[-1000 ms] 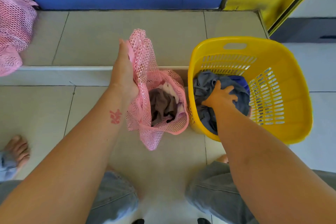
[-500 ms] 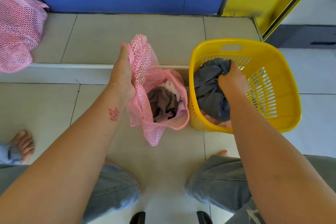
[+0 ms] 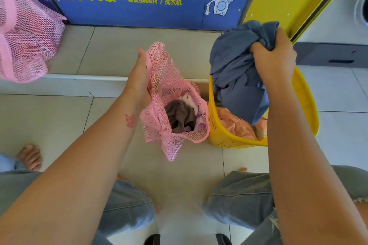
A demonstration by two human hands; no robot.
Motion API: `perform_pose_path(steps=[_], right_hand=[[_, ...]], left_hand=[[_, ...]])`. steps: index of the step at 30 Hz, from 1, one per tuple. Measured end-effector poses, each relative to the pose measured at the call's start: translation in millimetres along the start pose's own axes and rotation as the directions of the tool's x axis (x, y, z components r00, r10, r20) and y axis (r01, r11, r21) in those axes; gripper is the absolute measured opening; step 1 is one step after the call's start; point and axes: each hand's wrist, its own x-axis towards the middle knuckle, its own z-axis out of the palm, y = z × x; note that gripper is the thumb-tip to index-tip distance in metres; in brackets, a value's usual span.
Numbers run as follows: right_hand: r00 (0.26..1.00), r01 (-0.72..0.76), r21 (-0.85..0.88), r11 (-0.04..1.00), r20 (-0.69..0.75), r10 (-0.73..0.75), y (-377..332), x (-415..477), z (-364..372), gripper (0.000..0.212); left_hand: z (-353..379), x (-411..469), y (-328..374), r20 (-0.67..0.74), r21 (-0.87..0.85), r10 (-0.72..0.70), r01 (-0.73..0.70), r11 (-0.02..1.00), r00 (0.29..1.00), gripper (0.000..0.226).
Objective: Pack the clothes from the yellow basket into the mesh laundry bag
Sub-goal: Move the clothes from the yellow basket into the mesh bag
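- Pink netting first: the mesh laundry bag sits on the tiled floor, its mouth gaping upward and its side touching the yellow basket.
- The left grip holds one edge of the bag's rim pulled up high. How the fingers lie behind the mesh I cannot tell.
- Inside the bag lie a brown garment and, beside it, a pale lilac-and-white piece.
- The right grip is clenched on a bunched blue-grey garment, held above the basket. The cloth's lower end hangs down inside the rim.
- A peach-orange cloth lies in the bottom of the basket.
- To the far left a second pink mesh bag, stuffed full, rests on the raised tiled step.
- Behind the step stands a blue washer panel lettered in yellow.
- The person's knees in grey jeans frame the near floor, and a bare foot shows at the left.
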Motion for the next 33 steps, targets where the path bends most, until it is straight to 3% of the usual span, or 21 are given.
perform_pose_path(steps=[4, 9, 13, 16, 20, 23, 26, 28, 30, 33], right_hand=[[0.987, 0.147, 0.11, 0.983, 0.052, -0.154, -50, -7, -2, 0.03], [0.925, 0.171, 0.135, 0.976, 0.321, -0.206, -77, -15, 44, 0.022], [0.851, 0.224, -0.13, 0.966, 0.51, -0.129, -59, -38, 102, 0.016], [0.875, 0.267, -0.332, 0.905, 0.478, -0.083, -43, -60, 141, 0.028], [0.846, 0.366, -0.398, 0.841, 0.52, -0.122, -26, -91, 187, 0.038], [0.744, 0.399, -0.382, 0.834, 0.667, -0.05, -1, -115, 207, 0.049], [0.572, 0.569, -0.436, 0.697, 0.819, 0.045, 36, -132, 216, 0.054], [0.517, 0.623, -0.45, 0.64, 0.851, 0.095, 53, -135, 220, 0.055], [0.526, 0.638, -0.424, 0.642, 0.85, 0.039, 60, -132, 223, 0.056], [0.571, 0.609, -0.311, 0.73, 0.81, -0.132, 60, -125, 220, 0.054]], left_hand=[[-1, -2, 6, 0.018, -0.002, 0.014, -0.014, 1.0, 1.0, 0.068], [-6, -2, 12, 0.059, -0.065, 0.024, -0.02, 0.998, 0.998, 0.071], [-20, -2, 14, 0.067, -0.054, 0.031, -0.027, 0.998, 0.997, 0.071], [-29, 0, 13, 0.042, -0.026, 0.01, -0.009, 1.0, 0.999, 0.071], [-30, 3, 11, 0.069, -0.042, -0.02, 0.023, 0.999, 0.997, 0.073], [-28, 6, 13, 0.065, -0.066, -0.053, 0.057, 0.996, 0.996, 0.072], [-31, 11, 12, 0.084, -0.067, -0.037, 0.043, 0.997, 0.996, 0.07], [-36, 14, 11, 0.1, -0.067, -0.044, 0.05, 0.996, 0.994, 0.07], [-45, 17, 9, 0.06, -0.073, -0.044, 0.048, 0.996, 0.997, 0.068], [-58, 22, 7, -0.024, -0.149, -0.016, 0.012, 0.989, 1.0, 0.061]])
